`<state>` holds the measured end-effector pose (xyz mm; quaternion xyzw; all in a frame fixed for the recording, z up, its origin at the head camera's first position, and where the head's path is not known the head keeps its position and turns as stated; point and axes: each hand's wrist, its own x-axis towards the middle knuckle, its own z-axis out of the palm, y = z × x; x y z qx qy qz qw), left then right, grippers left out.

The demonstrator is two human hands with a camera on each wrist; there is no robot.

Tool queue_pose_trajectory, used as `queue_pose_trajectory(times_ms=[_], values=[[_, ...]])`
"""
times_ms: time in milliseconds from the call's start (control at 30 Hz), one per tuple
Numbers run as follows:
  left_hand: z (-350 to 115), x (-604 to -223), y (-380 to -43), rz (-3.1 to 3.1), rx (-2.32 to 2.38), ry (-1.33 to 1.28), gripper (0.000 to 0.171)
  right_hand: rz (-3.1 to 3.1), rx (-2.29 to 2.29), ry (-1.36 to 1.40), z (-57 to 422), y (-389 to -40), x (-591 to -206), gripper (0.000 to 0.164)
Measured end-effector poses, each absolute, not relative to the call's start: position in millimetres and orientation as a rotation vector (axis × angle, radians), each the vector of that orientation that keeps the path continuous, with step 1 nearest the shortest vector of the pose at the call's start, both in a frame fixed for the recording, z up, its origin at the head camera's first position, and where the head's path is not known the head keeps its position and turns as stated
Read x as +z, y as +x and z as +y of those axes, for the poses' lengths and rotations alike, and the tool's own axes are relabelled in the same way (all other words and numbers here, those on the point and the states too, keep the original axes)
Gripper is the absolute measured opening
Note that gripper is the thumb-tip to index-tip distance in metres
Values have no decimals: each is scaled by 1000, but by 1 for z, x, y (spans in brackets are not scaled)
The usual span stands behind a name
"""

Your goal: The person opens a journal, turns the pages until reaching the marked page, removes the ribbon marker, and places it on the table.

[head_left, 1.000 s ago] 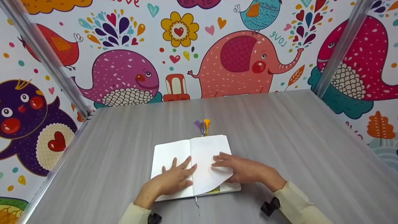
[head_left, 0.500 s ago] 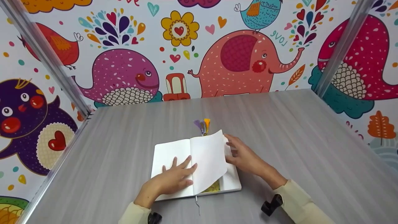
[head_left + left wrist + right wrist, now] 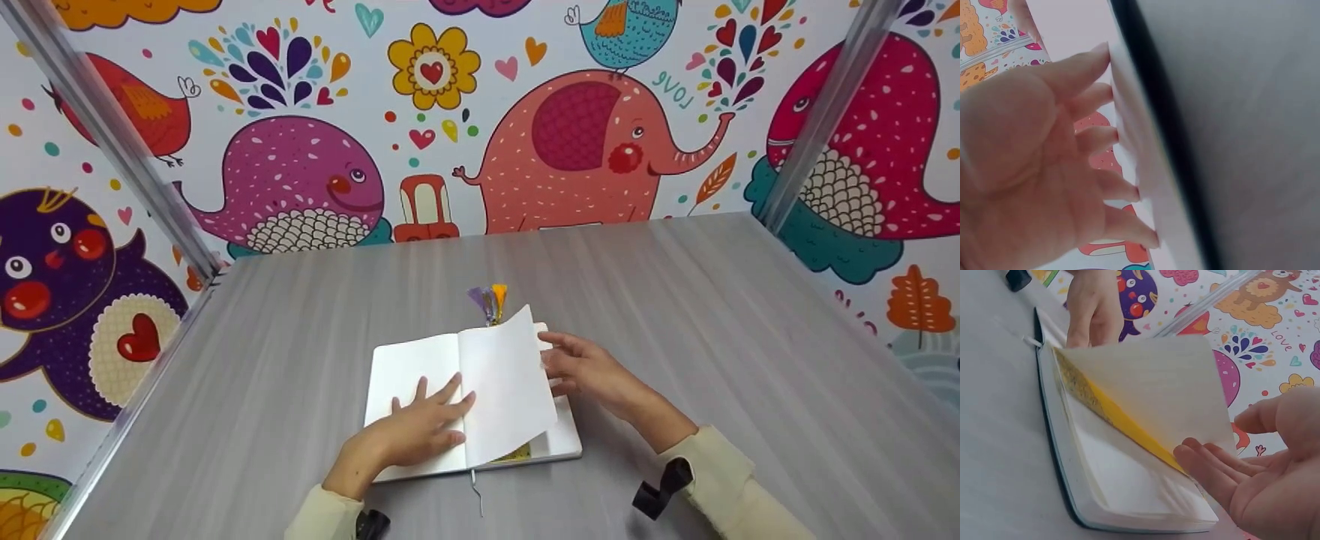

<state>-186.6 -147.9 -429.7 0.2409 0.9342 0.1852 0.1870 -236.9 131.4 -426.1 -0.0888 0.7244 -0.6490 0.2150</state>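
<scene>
Surface: a grey wood-grain surface [image 3: 300, 360] carries everything; a wall printed with animals [image 3: 570, 157] stands beyond its far edge.
Notebook: the open notebook [image 3: 412, 367] lies toward the near side, spine pointing away from the person.
Tassels: purple and yellow tassels [image 3: 492, 301] stick out past its far edge, right of the spine.
Cord: a thin pale ribbon [image 3: 478, 495] trails from the near end of the spine.
In the way: a curling right-hand page [image 3: 502, 390] covers most of a yellow patterned insert [image 3: 1114, 413], which shows beneath it.
Left hand: the left hand [image 3: 420, 431] rests on the left page, fingers spread and grasping nothing, tips close to the spine, some across it.
Right hand: the right hand [image 3: 596, 371] is at the page's right edge, fingers loosely extended under it, thumb apart from them; no pinch shows.
Cuffs: pale sleeves [image 3: 724, 472], each with a black clip [image 3: 678, 474] beside it.
</scene>
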Motion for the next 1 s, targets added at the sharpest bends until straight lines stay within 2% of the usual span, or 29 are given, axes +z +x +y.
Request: queue_pose_trajectory(times_ms=[433,733,1000], values=[[-152,-431,-186,2606,594,680,57,1905,-1848,-119,129,-235,-433,60],[-174,-425,-197,2497,651,701,68,1906,-1846,-126,128,-232,-431,58],[-200,-421,-204,2546,697,561,63,1886,-1892,-126,128,-228,-423,57]])
